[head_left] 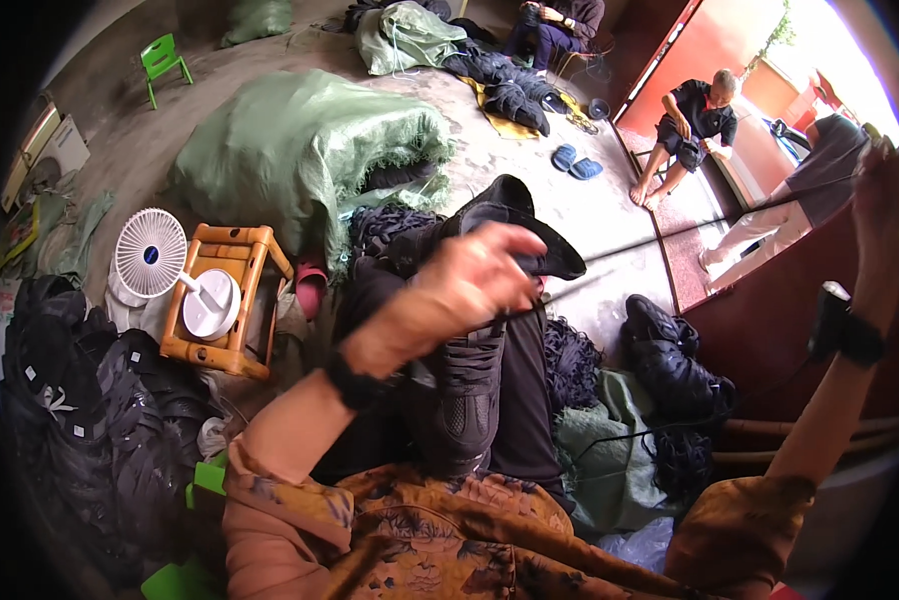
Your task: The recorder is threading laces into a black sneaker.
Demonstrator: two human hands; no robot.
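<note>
A black lace-up sneaker lies across my lap, its toe toward me and its dark collar opened at the far end. My left hand hovers over the sneaker's upper part, blurred, fingers loosely curled and apart, with nothing visible in them. Far out to the right, my right hand is raised and closed on a black shoelace. The lace stretches taut from near the sneaker to that hand. Blur hides the exact grip. Both wrists wear black bands.
Black shoes are piled at left, beside a bamboo stool with a white fan. A green sack bulges ahead. More black shoes and bundled laces lie at right. A seated person is by the doorway.
</note>
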